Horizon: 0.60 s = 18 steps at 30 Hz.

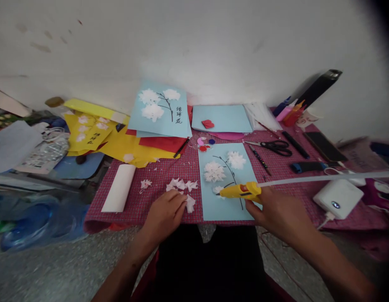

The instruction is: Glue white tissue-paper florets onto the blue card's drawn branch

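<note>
My right hand (278, 209) is wrapped round a yellow hot glue gun (243, 191) with a long clear glue stick out of its back. Its nozzle touches or nearly touches a small white petal cluster (219, 191) on a light blue card (213, 209). That card also bears a drawn dark branch and two fuller white paper flowers (213, 171). To the left of the card, my left hand (164, 209) is closed, fingertips down among loose white paper petals (190, 204). One petal shows at its thumb; the fingertips' exact hold is partly hidden.
Scissors (276, 147), a dark pen (260, 160), a blue cutter (309, 167) and a white power bank (338, 199) lie on the right. A finished flower card (161, 109) stands behind on coloured paper. A white paper roll (119, 188) lies left, near the table's front edge.
</note>
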{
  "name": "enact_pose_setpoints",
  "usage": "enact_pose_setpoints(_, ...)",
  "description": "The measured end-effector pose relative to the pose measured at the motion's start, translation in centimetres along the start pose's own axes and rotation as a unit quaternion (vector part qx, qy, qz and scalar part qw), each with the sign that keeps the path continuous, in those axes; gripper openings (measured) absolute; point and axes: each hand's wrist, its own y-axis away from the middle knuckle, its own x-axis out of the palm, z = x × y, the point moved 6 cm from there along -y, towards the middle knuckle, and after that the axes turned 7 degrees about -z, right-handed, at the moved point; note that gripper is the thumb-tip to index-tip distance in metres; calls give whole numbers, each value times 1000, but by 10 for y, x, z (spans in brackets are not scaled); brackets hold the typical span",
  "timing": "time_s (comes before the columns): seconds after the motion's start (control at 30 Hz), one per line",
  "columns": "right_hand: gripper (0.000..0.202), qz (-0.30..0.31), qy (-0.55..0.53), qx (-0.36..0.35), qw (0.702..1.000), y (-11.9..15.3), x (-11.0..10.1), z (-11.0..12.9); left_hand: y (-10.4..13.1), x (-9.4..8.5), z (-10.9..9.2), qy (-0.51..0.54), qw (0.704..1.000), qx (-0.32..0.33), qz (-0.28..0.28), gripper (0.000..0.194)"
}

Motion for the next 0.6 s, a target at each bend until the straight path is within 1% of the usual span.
enact_pose_setpoints(0.1, 16, 0, 25, -53, 998, -12, -13, 15, 3, 7, -4, 0, 1000, 10, 4, 22)
enact_pose_setpoints(0.2, 12, 14, 33, -88, 996, -21, -22, 26, 4, 6, -4, 1, 1000, 11, 1, 22)
enact_pose_setpoints(0.3, 9, 29, 40, -102, 994, -26, -23, 33, 7, 5, -1, 9, 1000, 3, -1, 21)
enact_pose_setpoints(0.43, 10, 41, 51, -103, 993, -27, -19, 35, 12, 5, 1, 20, 1000, 2, -8, 21)
enact_pose_setpoints(0.53, 9, 43, 51, -104, 992, -28, -17, 35, 17, 6, -9, 39, 999, 12, -24, 21)
enact_pose_setpoints(0.6, 9, 44, 51, -107, 992, -28, -16, 35, 21, 10, -23, 55, 998, 36, -19, 19)
